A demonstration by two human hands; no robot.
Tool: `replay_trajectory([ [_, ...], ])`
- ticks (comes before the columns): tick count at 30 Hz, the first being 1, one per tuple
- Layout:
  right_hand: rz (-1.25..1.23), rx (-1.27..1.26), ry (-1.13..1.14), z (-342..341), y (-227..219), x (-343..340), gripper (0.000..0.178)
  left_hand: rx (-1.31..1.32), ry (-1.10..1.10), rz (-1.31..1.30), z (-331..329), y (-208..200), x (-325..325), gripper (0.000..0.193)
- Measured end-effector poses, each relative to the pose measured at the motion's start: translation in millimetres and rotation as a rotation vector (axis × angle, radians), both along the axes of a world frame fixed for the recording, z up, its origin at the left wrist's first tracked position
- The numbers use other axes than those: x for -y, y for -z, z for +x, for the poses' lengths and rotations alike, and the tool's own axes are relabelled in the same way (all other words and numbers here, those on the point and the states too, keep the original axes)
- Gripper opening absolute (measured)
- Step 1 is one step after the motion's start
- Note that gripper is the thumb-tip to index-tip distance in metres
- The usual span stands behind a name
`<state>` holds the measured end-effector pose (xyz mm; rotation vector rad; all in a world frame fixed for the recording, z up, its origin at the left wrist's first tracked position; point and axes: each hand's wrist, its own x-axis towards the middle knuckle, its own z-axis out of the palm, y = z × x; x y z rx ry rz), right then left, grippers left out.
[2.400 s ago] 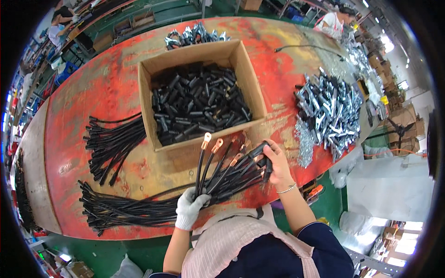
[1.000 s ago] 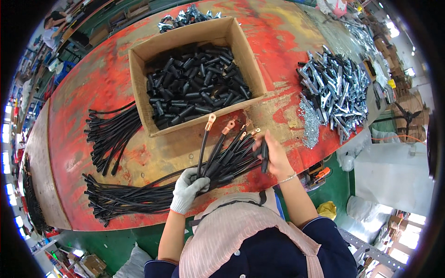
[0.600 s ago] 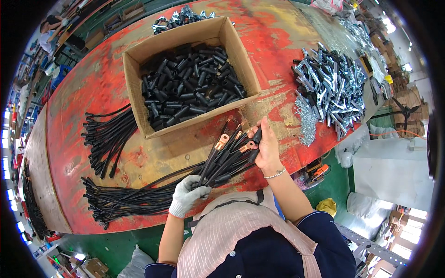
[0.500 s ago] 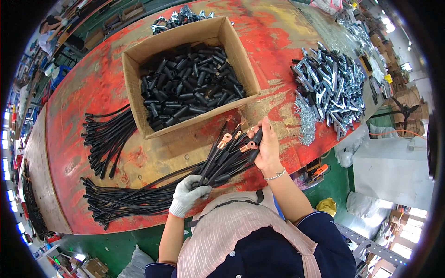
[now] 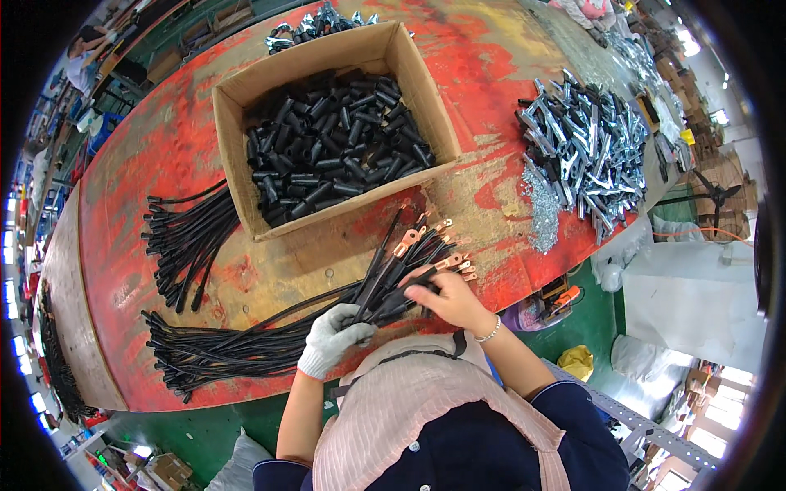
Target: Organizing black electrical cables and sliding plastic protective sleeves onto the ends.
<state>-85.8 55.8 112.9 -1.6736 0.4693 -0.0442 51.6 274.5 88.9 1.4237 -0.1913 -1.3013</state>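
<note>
A bundle of black cables lies along the table's near side, with copper ring lugs on its right-hand ends. My left hand, in a white knit glove, is closed around cables below the lugs. My bare right hand has its fingers curled over a cable just below its copper lug, to the right of the glove. Its fingertips partly cover what they grip, perhaps a black sleeve on that cable. Right behind my hands stands a cardboard box with many short black sleeves in it.
Another bunch of black cables sticks out left of the box. To the right lie a heap of metal clamps and small screws or rivets. More clamps sit behind the box. The red, worn table ends close to my body.
My right hand has come down and left from above the lugs onto the cable, carrying a black piece it held near the lug tips. The gloved left hand stays nearly in place.
</note>
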Motion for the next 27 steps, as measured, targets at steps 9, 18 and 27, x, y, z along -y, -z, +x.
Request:
replay_trajectory([
  [9,-0.08,-0.006,-0.166,-19,28,13,0.033,-0.044,-0.046,0.056,4,-2,10,0.027],
  [18,0.887,0.401,0.905,7,-24,49,0.041,0.298,0.434,0.108,6,-6,10,0.031],
  [27,0.531,0.614,0.677,6,-28,42,0.048,0.216,0.404,0.055,3,-13,9,0.028],
])
